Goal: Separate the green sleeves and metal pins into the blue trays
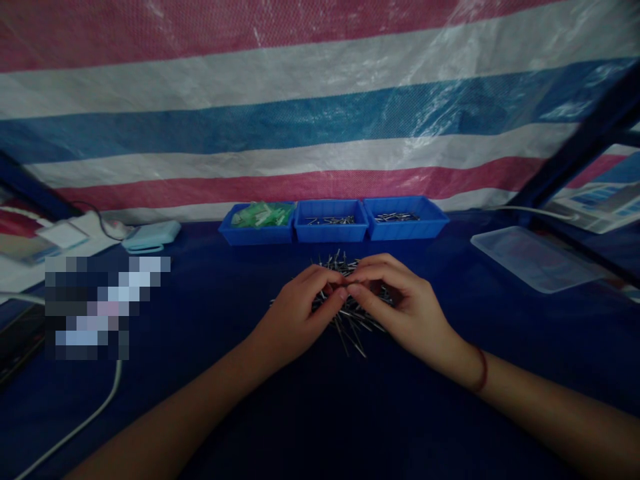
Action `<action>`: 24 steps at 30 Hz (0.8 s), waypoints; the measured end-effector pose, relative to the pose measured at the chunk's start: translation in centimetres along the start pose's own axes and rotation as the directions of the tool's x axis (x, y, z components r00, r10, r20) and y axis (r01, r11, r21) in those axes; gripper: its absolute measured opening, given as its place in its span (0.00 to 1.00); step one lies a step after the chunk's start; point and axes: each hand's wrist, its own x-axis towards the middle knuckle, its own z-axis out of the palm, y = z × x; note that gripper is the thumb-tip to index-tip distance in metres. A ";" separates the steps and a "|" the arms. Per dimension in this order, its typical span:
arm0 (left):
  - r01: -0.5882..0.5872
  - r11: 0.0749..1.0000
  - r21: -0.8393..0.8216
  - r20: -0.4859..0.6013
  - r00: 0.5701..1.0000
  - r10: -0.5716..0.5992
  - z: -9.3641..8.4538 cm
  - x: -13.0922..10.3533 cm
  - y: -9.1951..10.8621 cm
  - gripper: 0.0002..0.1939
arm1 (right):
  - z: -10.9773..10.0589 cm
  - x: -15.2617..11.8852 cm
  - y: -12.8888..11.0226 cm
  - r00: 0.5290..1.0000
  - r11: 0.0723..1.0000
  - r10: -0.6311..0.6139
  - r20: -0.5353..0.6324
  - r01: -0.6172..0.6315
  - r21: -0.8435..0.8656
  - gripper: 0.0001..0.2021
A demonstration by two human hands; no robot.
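Note:
Both hands meet over a pile of thin metal pins or rivets [354, 330] on the dark blue table. My left hand [300, 307] is closed in a pinch, thumb against fingers. My right hand [400, 300] pinches the same way, its fingertips touching those of the left. Whatever lies between the fingertips is too small and dark to name. The hands cover much of the pile; loose thin shafts stick out behind and in front of them.
Three blue bins stand in a row at the back: the left bin [256, 235] holds green pieces, the middle bin [331, 232] and right bin [407, 228] small metal parts. A clear plastic lid [535, 259] lies right. At left are a light-blue case [151, 236] and a white cable [103, 403].

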 end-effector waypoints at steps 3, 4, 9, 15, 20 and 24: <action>-0.005 1.000 0.016 -0.019 1.000 0.005 0.0 0.1 0.1 0.05 | 0.0 0.0 0.0 1.000 1.000 -0.006 -0.009 0.006 -0.004 0.03; -0.004 1.000 0.022 -0.028 1.000 0.004 -0.1 0.1 0.1 0.04 | 0.0 0.0 0.1 1.000 1.000 -0.008 -0.011 0.008 -0.006 0.03; 0.001 0.999 0.049 -0.106 0.994 0.004 -0.1 0.2 0.1 0.03 | 0.0 0.0 0.1 1.000 0.999 0.005 -0.025 -0.005 -0.034 0.04; -0.008 0.998 0.056 -0.179 0.984 0.018 -0.1 0.2 0.2 0.03 | 0.2 0.1 0.6 0.999 0.998 0.024 -0.033 -0.026 -0.060 0.05; -0.026 0.998 0.057 -0.196 0.980 0.037 -0.2 0.1 0.6 0.03 | 0.2 0.0 1.2 1.000 0.999 0.017 0.005 -0.017 -0.047 0.07; -0.021 0.999 0.046 -0.198 0.980 0.029 -0.1 0.1 0.7 0.02 | 0.3 -0.1 1.1 0.996 1.000 0.014 0.083 -0.012 -0.024 0.06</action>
